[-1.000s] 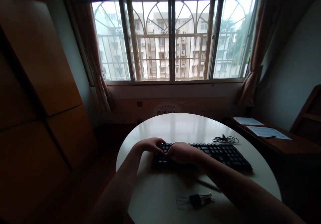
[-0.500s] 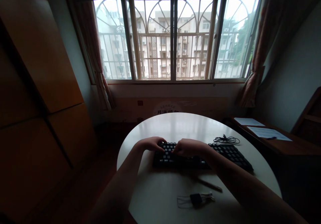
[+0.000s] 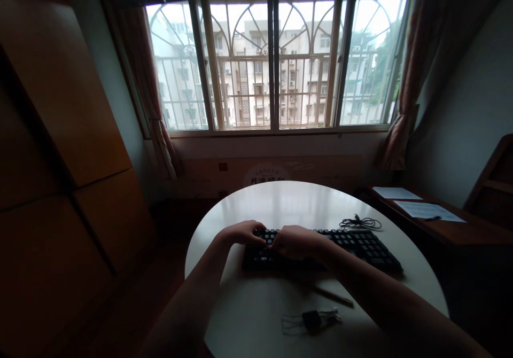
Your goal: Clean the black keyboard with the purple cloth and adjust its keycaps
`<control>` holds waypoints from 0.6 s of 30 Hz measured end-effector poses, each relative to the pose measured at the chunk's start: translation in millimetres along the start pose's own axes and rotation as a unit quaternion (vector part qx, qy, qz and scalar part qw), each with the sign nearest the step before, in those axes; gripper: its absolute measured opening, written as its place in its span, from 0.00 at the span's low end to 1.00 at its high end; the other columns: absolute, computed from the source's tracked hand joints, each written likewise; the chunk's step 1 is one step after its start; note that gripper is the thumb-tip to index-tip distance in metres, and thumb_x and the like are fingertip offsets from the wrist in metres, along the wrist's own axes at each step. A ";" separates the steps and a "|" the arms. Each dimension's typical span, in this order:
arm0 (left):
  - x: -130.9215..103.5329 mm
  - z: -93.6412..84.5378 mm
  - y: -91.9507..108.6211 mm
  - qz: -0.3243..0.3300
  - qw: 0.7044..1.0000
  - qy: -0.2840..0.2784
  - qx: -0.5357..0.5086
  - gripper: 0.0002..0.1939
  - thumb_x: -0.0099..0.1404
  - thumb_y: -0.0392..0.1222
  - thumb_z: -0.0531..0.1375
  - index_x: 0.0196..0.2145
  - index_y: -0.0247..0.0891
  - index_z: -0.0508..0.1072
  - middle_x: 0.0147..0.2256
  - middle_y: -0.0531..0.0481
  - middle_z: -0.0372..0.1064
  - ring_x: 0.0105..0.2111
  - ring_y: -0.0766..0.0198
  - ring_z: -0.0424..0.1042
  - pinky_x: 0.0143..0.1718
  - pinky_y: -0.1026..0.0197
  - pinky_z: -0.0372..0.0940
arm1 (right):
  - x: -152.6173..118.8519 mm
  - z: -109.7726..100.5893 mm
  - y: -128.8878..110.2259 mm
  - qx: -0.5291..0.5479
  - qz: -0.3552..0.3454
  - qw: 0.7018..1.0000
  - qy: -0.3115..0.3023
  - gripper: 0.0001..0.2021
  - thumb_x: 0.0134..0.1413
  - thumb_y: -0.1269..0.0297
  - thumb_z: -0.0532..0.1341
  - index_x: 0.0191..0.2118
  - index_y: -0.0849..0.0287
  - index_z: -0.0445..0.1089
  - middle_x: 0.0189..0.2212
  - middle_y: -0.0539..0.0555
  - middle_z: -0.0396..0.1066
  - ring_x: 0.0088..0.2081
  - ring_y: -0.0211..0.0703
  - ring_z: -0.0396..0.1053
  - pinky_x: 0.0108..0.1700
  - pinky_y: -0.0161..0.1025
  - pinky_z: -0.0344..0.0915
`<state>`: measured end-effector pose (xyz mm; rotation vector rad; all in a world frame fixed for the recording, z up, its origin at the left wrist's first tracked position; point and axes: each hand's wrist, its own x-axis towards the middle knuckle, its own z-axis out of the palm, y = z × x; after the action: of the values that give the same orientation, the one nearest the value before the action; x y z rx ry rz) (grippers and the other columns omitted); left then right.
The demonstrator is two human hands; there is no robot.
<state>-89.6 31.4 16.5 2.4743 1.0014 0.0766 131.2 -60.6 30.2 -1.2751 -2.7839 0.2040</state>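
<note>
Beneath the right hand [image 3: 298,241], a black keyboard [image 3: 371,249].

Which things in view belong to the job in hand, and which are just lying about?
Likely the job: keyboard; left hand; right hand.
Likely just lying about: coiled cable; thin stick; small black piece with wire loops; paper sheets.

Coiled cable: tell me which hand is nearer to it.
Right. The right hand is over the keyboard, to the left of the coiled cable; the left hand is farther left, at the keyboard's left end.
</note>
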 end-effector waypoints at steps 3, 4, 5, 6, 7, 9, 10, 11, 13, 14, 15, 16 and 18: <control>0.4 0.1 1.6 -0.007 1.000 -0.004 0.000 0.30 0.54 0.57 0.65 0.51 0.39 0.73 0.47 0.45 0.71 0.45 0.52 0.70 0.44 0.60 0.62 | -0.6 -0.4 -0.2 -0.015 -0.003 1.000 0.001 0.15 0.57 0.58 0.56 0.44 0.48 0.78 0.35 0.53 0.78 0.30 0.43 0.71 0.29 0.34 0.57; 0.2 0.1 2.1 -0.005 1.000 -0.004 -0.001 0.30 0.54 0.57 0.65 0.51 0.39 0.73 0.47 0.46 0.71 0.45 0.52 0.70 0.44 0.60 0.62 | -0.7 -0.6 -0.1 -0.015 -0.003 1.000 -0.001 0.15 0.57 0.58 0.56 0.44 0.48 0.78 0.35 0.53 0.78 0.30 0.43 0.71 0.29 0.34 0.57; 0.0 0.0 2.6 -0.002 1.000 -0.004 -0.001 0.30 0.55 0.57 0.65 0.51 0.39 0.73 0.47 0.46 0.72 0.45 0.52 0.70 0.44 0.60 0.62 | -0.7 -0.8 0.1 -0.014 0.000 1.000 -0.005 0.15 0.57 0.58 0.56 0.45 0.48 0.78 0.35 0.53 0.78 0.30 0.43 0.71 0.29 0.34 0.57; -0.3 0.0 2.9 0.002 1.000 -0.004 -0.001 0.30 0.55 0.57 0.65 0.52 0.39 0.72 0.47 0.46 0.72 0.45 0.52 0.70 0.44 0.60 0.62 | -0.6 -1.1 0.5 -0.011 0.003 1.000 -0.008 0.16 0.57 0.58 0.56 0.46 0.48 0.78 0.36 0.53 0.78 0.31 0.43 0.72 0.30 0.34 0.57; -0.6 0.0 3.2 0.005 1.000 -0.003 0.001 0.30 0.55 0.57 0.65 0.51 0.39 0.73 0.47 0.46 0.72 0.45 0.53 0.70 0.44 0.60 0.62 | -0.4 -1.3 0.9 -0.006 0.006 1.000 -0.010 0.16 0.57 0.59 0.56 0.47 0.48 0.77 0.36 0.53 0.78 0.31 0.43 0.72 0.30 0.33 0.58; -0.7 0.4 3.4 0.012 1.000 0.001 0.004 0.30 0.55 0.58 0.65 0.51 0.40 0.73 0.46 0.46 0.72 0.44 0.53 0.70 0.44 0.60 0.62 | 0.3 -1.7 1.9 0.001 0.006 1.000 -0.008 0.16 0.57 0.60 0.56 0.48 0.47 0.76 0.37 0.52 0.78 0.32 0.43 0.72 0.31 0.33 0.58; -0.6 0.6 3.1 0.015 1.000 0.003 0.005 0.30 0.55 0.59 0.65 0.51 0.40 0.73 0.46 0.47 0.72 0.44 0.53 0.70 0.44 0.60 0.62 | 0.7 -1.8 2.3 0.002 0.004 1.000 -0.006 0.16 0.57 0.61 0.56 0.48 0.47 0.76 0.38 0.52 0.78 0.33 0.42 0.72 0.31 0.33 0.58; -0.3 0.9 2.8 0.016 1.000 0.003 0.005 0.30 0.55 0.59 0.65 0.51 0.40 0.73 0.46 0.47 0.72 0.44 0.53 0.70 0.44 0.60 0.62 | 1.1 -1.9 2.5 0.001 0.002 1.000 -0.006 0.16 0.57 0.61 0.56 0.47 0.47 0.76 0.38 0.52 0.78 0.33 0.42 0.72 0.31 0.33 0.58; 0.2 1.4 1.7 0.015 1.000 0.004 0.005 0.30 0.54 0.60 0.65 0.51 0.41 0.73 0.46 0.47 0.72 0.44 0.53 0.70 0.43 0.60 0.62 | 1.6 -1.9 1.9 -0.004 0.006 1.000 -0.013 0.16 0.57 0.61 0.55 0.47 0.48 0.76 0.37 0.52 0.78 0.32 0.42 0.71 0.31 0.33 0.57; 0.3 1.5 1.1 0.014 1.000 0.005 0.005 0.30 0.54 0.60 0.65 0.51 0.41 0.73 0.46 0.47 0.72 0.44 0.53 0.70 0.43 0.60 0.62 | 1.6 -1.9 1.0 -0.009 0.011 1.000 -0.018 0.16 0.58 0.61 0.55 0.47 0.48 0.77 0.36 0.52 0.78 0.32 0.42 0.71 0.30 0.33 0.57; 0.4 1.6 0.6 0.013 1.000 0.006 0.003 0.30 0.54 0.60 0.65 0.51 0.41 0.73 0.46 0.47 0.72 0.44 0.53 0.70 0.43 0.60 0.62 | 1.6 -1.8 -0.2 -0.014 0.014 1.000 -0.023 0.16 0.58 0.60 0.55 0.47 0.49 0.77 0.36 0.53 0.78 0.31 0.42 0.71 0.29 0.33 0.56; 0.3 1.6 0.1 0.013 1.000 0.008 0.001 0.30 0.54 0.60 0.65 0.51 0.41 0.73 0.46 0.46 0.71 0.44 0.53 0.69 0.43 0.60 0.62 | 1.4 -1.6 -1.7 -0.021 0.017 0.999 -0.024 0.16 0.58 0.59 0.55 0.46 0.50 0.77 0.35 0.54 0.78 0.30 0.42 0.71 0.28 0.33 0.56; 0.0 1.5 -0.5 0.013 1.000 0.010 -0.004 0.30 0.54 0.60 0.65 0.51 0.41 0.73 0.47 0.46 0.71 0.45 0.53 0.69 0.43 0.60 0.62 | 0.8 -1.0 -5.2 -0.038 0.021 0.999 -0.020 0.17 0.60 0.56 0.54 0.44 0.52 0.78 0.35 0.56 0.78 0.30 0.43 0.71 0.28 0.34 0.56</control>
<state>-89.6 31.1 15.0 2.4850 0.9760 0.1140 127.0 -63.2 32.0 -1.3617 -2.8256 0.1273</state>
